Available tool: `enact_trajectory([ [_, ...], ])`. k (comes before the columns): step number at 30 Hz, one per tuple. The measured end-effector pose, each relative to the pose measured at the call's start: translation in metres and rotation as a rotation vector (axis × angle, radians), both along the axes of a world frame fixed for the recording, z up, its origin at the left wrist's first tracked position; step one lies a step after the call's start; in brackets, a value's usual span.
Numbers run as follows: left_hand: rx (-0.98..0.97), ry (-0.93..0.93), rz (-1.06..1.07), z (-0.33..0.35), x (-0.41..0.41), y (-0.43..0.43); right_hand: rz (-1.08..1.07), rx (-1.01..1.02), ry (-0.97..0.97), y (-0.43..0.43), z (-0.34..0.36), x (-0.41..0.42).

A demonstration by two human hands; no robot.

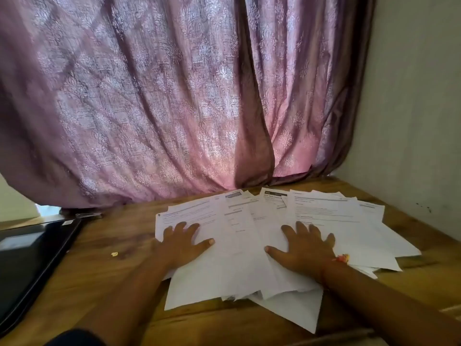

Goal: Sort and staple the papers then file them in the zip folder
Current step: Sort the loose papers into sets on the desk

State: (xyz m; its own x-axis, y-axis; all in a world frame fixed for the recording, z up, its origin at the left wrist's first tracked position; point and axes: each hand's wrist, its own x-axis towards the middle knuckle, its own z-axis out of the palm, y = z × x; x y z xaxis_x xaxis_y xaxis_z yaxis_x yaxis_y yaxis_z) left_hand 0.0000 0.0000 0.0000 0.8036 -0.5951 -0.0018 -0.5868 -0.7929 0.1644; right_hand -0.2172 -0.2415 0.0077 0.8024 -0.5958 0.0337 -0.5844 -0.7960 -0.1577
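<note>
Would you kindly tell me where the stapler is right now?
In the head view, the stapler lies at the far left of the wooden table, just beyond the black zip folder and below the curtain hem.

A loose spread of white printed papers [249, 236] lies fanned and overlapping across the middle and right of the wooden table, some sheets angled, their near corners jutting toward the viewer. A black zip folder [30, 255] lies flat at the left edge, well apart from the sheets. A small metallic stapler [89, 215] rests just beyond the folder's far corner.
</note>
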Motion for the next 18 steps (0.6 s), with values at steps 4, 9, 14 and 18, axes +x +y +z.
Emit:
enact_trajectory([
  [4, 0.052, -0.045, 0.019, 0.009, -0.020, -0.004, 0.038, -0.062, 0.005, -0.007, -0.001, 0.006],
  [9, 0.059, -0.029, 0.009, 0.012, -0.020, -0.003, 0.108, -0.010, 0.117, -0.013, 0.009, 0.020],
  [14, 0.043, 0.006, -0.001, 0.011, -0.011, 0.000, 0.176, 0.132, 0.276, -0.022, 0.038, 0.048],
  [18, -0.050, 0.006, 0.043, 0.006, 0.009, 0.008, 0.245, 0.153, 0.278, -0.007, 0.062, 0.076],
])
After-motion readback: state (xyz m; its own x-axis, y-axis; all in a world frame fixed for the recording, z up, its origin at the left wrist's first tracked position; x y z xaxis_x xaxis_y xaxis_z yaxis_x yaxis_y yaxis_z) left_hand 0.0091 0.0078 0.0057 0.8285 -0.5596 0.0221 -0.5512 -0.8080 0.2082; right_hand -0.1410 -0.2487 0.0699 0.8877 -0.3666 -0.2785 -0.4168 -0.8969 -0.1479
